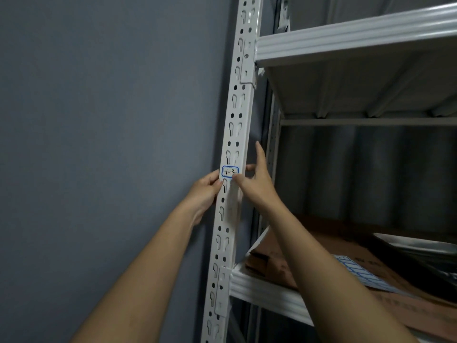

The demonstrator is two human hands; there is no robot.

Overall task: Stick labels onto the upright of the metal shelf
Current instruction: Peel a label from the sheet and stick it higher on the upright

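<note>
Blue-edged label (230, 172) already sits on the upright (236, 134); both hands' fingers (238, 179) press its edges; label sheet (358, 272) suggests more remain.

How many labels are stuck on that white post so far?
1: a blue-bordered label on the upright, between the left hand and right hand. Arms may hide others lower down.

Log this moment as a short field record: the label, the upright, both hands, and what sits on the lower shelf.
label: white blue-bordered paper label, handwritten "1-3", on the upright's front face
upright: white perforated metal shelf upright
left hand: touches the label's left edge
right hand: thumb at the label's lower right corner, fingers straight
lower shelf: brown flattened cardboard, blue-and-white label sheet on it
</note>
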